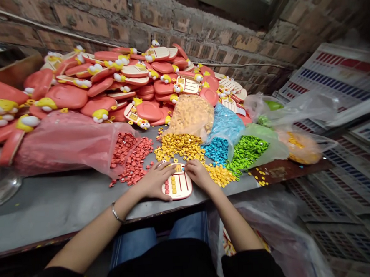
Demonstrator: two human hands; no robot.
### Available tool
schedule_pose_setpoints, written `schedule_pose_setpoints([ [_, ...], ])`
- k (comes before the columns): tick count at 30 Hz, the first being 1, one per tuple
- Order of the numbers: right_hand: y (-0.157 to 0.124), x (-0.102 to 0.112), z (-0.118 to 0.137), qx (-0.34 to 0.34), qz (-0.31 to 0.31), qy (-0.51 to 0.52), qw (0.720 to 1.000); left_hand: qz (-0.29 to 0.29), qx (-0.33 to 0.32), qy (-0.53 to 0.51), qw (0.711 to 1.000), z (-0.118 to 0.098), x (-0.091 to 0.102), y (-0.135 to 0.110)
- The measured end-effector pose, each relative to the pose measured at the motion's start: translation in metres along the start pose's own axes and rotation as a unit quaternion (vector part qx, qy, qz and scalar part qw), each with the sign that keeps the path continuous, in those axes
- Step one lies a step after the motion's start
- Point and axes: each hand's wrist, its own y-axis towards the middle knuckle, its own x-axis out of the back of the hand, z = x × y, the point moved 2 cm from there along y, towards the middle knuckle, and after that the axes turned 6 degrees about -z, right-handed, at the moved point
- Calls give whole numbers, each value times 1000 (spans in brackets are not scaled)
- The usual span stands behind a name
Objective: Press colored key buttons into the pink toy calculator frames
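Note:
A cream-faced slotted plastic toy board (183, 188) with a red rim lies on the table in front of me. Red pieces (167, 186) sit in its left slot and yellow pieces (173, 184) in the slot beside it; other slots show bare. My left hand (156, 180) grips the board, thumb at the lower left edge and fingers across the top. At the upper right edge, my right hand (197, 173) has its fingers pinched together, with a bit of blue at the tips. Loose yellow pieces (181, 145) and blue pieces (217, 149) lie just beyond.
Red pieces (133, 160) spill from a pink bag (69, 145) at left; green pieces (248, 151) from a bag at right. A large heap of red toy boards (152, 111) fills the back, against a brick wall (181, 26). White plastic baskets (340, 74) stand at right.

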Motion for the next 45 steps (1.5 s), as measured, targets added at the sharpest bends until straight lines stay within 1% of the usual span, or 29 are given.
schedule_pose_setpoints([
  [2, -4, -1, 2, -4, 9, 41, 999, -7, -3, -4, 1000, 0, 0, 0],
  [4, -8, -6, 5, -11, -2, 68, 998, -15, -6, -4, 1000, -1, 0, 0],
  [6, -10, -11, 10, -15, -22, 76, 997, -19, -8, 0, 1000, -2, 0, 0],
  [8, -10, -15, 17, -11, -27, 79, 996, -20, -9, 3, 1000, -2, 1, -1],
  [10, -11, -13, 24, -3, -5, 93, 996, -18, -11, 6, 1000, -3, 1, -1],
  [12, -14, -4, 26, 3, 31, 119, 992, -14, -13, 10, 1000, -2, 2, -1],
  [13, -16, 2, 24, -2, 39, 131, 991, -11, -15, 10, 1000, -2, 2, -2],
  [14, -18, 10, 19, -14, 31, 138, 990, -9, -17, 10, 1000, -2, 2, -2],
  [15, -20, 18, 10, -33, 3, 134, 990, -6, -19, 8, 1000, -1, 2, -2],
  [16, -22, 27, -1, -60, -41, 119, 990, -4, -22, 7, 1000, -1, 2, -2],
  [18, -23, 42, -30, -117, -134, 56, 982, -1, -27, 4, 1000, 0, 2, -2],
  [19, -21, 47, -45, -139, -160, 11, 977, -1, -30, 4, 1000, 0, 1, -2],
  [20, -19, 49, -59, -151, -160, -40, 975, 0, -32, 4, 999, 1, 1, -1],
  [21, -15, 49, -71, -157, -142, -91, 973, 0, -34, 4, 999, 1, 1, -1],
  [23, -5, 45, -89, -156, -85, -167, 970, 2, -34, 5, 999, 1, 1, -1],
  [24, 0, 43, -94, -155, -63, -188, 968, 3, -32, 4, 999, 0, 1, -1],
  [26, 7, 40, -99, -155, -51, -200, 966, 5, -26, 2, 1000, 0, 2, -1],
  [28, 9, 41, -96, -156, -62, -202, 965, 6, -20, -2, 1000, -1, 3, -1],
  [30, 7, 44, -86, -154, -105, -174, 967, 3, -18, -9, 1000, -1, 3, 0],
  [32, 4, 44, -69, -140, -166, -96, 971, -4, -16, -20, 1000, 0, 2, 0],
  [33, 3, 42, -60, -127, -184, -48, 974, -9, -15, -25, 1000, 0, 2, 0],
  [34, 3, 37, -49, -111, -187, -3, 976, -13, -13, -29, 999, 1, 1, 0],
  [36, 4, 23, -29, -76, -146, 50, 985, -17, -7, -33, 999, 1, 1, 0],
  [38, 7, 7, -15, -48, -93, 58, 993, -16, 3, -34, 999, 0, 1, 0],
  [39, 9, 1, -10, -38, -78, 52, 995, -13, 9, -35, 999, 0, 1, 1],
  [42, 11, -11, -5, -15, -52, 19, 998, -8, 22, -39, 999, -1, 2, 1],
  [45, 8, -12, -4, -1, -32, -19, 999, -5, 30, -41, 999, -2, 3, 1],
])
